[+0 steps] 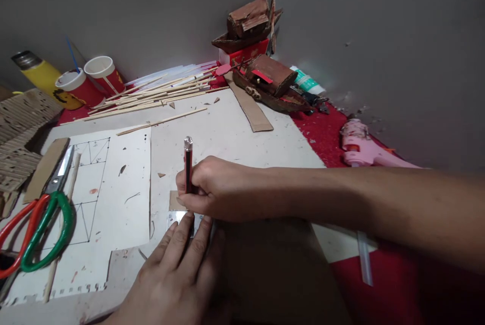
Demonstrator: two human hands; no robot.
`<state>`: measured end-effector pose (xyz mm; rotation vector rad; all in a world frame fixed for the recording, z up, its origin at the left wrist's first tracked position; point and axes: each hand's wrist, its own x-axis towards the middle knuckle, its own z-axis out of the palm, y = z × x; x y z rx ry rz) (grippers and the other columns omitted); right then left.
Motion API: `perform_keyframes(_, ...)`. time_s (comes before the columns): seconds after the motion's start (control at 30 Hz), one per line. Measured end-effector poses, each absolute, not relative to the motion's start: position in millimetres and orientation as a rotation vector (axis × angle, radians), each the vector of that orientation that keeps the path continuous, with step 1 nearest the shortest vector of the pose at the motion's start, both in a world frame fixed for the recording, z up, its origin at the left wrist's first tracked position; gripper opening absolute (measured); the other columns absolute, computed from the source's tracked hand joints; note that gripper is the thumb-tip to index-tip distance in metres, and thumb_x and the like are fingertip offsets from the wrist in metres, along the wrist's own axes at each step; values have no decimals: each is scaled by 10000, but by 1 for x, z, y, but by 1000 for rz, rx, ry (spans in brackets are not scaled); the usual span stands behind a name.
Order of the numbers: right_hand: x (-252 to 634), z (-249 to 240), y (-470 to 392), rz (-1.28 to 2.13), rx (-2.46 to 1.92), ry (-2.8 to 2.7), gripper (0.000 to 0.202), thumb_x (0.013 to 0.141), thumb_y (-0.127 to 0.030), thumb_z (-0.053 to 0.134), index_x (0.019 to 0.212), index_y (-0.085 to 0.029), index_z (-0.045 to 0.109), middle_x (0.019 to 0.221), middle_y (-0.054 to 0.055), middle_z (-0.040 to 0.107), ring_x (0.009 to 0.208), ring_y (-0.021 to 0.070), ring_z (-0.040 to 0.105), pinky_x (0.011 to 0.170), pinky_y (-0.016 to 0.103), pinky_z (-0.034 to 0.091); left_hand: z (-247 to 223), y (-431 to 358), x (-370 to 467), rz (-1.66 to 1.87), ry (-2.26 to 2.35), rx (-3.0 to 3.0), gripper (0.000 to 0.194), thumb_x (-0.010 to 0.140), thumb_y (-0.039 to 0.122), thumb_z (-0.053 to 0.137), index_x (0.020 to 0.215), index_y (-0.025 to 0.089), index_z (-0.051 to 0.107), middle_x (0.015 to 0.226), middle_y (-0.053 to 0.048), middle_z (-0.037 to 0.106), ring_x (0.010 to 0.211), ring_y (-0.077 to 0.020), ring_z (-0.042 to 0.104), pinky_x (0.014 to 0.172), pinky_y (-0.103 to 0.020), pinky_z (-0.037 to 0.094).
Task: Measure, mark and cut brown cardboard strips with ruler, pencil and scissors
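My right hand point(212, 183) is closed around a red-and-black pencil point(188, 166), held nearly upright. Its tip is hidden behind the fingers. Under that hand lies a small piece of brown cardboard point(175, 201). Just nearer to me, a shiny, see-through ruler-like strip point(176, 219) lies against the cardboard. My left hand point(176, 269) rests on this strip, fingers stretched out and pressing down. How far the strip and the cardboard reach beneath my hands cannot be seen.
Left: scissors point(51, 229), a drawn paper sheet point(129, 188) and corrugated cardboard point(26, 123). Behind: wooden sticks point(151, 96), paper cups point(104, 75), a yellow bottle point(40, 77) and two brown model boats point(271, 80). A pink glue gun point(358, 148) lies at the right.
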<state>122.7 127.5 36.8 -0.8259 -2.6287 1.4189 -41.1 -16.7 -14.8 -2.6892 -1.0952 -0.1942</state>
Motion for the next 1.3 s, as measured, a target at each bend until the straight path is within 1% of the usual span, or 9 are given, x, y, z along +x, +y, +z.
perform_keyframes(0.27,122,35,129,1354,-756,-2681,294,918,-148,514,641,-188,425,639,-36,491,595,95,429,574,243,321,-17,-16,-41,-171,-1087,-2713,589,958,530,485,1382,127,555,1393,-138,609,1190,-355,621,887,-409,585)
perform_keyframes(0.5,127,38,127,1319,-729,-2726,278,914,-149,494,653,-195,406,657,-26,491,607,106,438,615,247,361,-16,-15,-41,-209,-1076,-2696,577,959,524,477,1359,120,577,1359,-136,637,1168,-347,641,870,-403,591)
perform_keyframes(0.7,133,41,125,1243,-742,-2792,237,909,-146,449,677,-174,491,664,3,546,584,109,420,587,247,354,-13,-14,-40,-157,-1074,-2711,617,942,519,509,1396,103,542,1390,-150,612,1194,-364,624,889,-410,586)
perform_keyframes(0.9,141,44,123,1176,-778,-2840,230,905,-137,474,707,-140,590,673,31,595,572,113,408,577,247,355,-13,-14,-40,-151,-1075,-2713,620,938,538,507,1383,109,557,1382,-141,621,1201,-364,618,887,-410,582)
perform_keyframes(1.13,152,46,119,1164,-849,-2828,252,913,-116,478,694,-134,599,674,29,601,585,111,452,574,242,331,-10,-15,-39,-111,-1085,-2735,629,948,529,490,1411,105,532,1417,-142,592,1215,-361,610,892,-409,584)
perform_keyframes(1.3,158,46,116,1088,-829,-2852,272,913,-108,489,666,-136,601,658,26,609,558,104,417,564,244,310,-10,-13,-39,-105,-1081,-2724,638,943,536,498,1420,114,530,1435,-132,578,1228,-357,601,881,-398,594)
